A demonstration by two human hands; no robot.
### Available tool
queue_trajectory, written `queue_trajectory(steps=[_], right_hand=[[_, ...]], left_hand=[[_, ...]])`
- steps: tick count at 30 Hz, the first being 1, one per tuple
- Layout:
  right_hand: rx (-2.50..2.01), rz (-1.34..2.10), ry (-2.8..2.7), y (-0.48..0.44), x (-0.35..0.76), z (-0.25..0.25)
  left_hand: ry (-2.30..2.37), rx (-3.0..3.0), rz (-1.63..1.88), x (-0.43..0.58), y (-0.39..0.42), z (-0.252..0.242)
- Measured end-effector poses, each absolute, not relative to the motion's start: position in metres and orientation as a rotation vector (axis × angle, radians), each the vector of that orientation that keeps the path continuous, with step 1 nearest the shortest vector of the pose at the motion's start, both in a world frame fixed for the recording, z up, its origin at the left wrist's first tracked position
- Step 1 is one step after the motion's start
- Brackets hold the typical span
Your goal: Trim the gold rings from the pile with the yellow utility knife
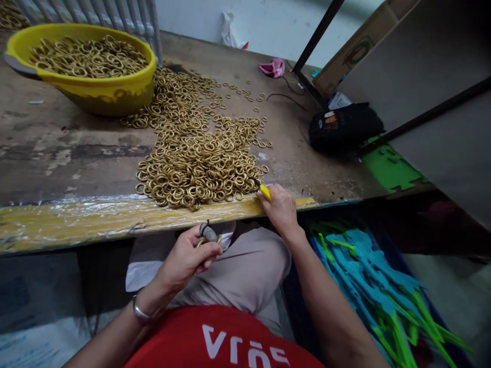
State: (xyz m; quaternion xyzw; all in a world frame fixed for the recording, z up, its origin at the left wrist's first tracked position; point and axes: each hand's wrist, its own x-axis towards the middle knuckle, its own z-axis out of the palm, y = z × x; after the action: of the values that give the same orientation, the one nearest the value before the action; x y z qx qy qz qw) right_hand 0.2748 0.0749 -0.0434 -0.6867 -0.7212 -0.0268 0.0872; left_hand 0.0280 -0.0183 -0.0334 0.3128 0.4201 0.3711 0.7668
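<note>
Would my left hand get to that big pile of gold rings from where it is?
Probably yes: the pile of rings lies just past the table edge, and nothing seems to block the left hand, though it holds what looks like a ring.

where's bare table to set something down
Bare tabletop: a wide patch left of the ring pile, in front of the yellow tub; a narrower one between the pile and the black pouch. Crowded: the middle, where rings run from the tub onto the yellow edge strip, and the pile's near right corner, where the right hand holds a yellow-handled tool.
</note>
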Motion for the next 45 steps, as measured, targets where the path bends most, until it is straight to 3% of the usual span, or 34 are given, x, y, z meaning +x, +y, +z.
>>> queue_trajectory(steps=[5,10,13,21,26,31,33,40,45], right_hand=[[-2.064,0.200,-2.059,0.079,0.279,-0.040],[-1.622,1.334,-1.313,0.047,0.256,-0.015],[-1.349,1.752,-0.895,0.025,0.229,-0.005],[-1.228,2.015,-0.603,0.003,0.194,-0.003],[-1.348,1.847,-0.969,-0.004,0.193,-0.001],[-1.615,0.897,-2.000,-0.023,0.202,0.005],[-1.679,0.670,-2.233,-0.029,0.201,0.006],[-1.879,0.300,-2.486,-0.011,0.212,-0.007],[-2.244,0.038,-2.320,0.024,0.251,-0.021]], left_hand=[[0.783,0.586,0.823,0.021,-0.015,-0.034],[0.861,0.605,0.800,0.030,-0.012,-0.037],[1.038,0.773,0.879,0.039,-0.012,-0.035],[1.254,1.387,1.063,0.036,-0.021,-0.033],[1.229,1.250,0.992,0.032,-0.024,-0.032],[1.078,0.902,0.863,0.030,-0.023,-0.028],[1.069,0.878,0.868,0.030,-0.023,-0.025],[1.053,0.902,0.833,0.025,-0.023,-0.013],[0.941,0.864,0.740,0.017,-0.027,-0.008]])
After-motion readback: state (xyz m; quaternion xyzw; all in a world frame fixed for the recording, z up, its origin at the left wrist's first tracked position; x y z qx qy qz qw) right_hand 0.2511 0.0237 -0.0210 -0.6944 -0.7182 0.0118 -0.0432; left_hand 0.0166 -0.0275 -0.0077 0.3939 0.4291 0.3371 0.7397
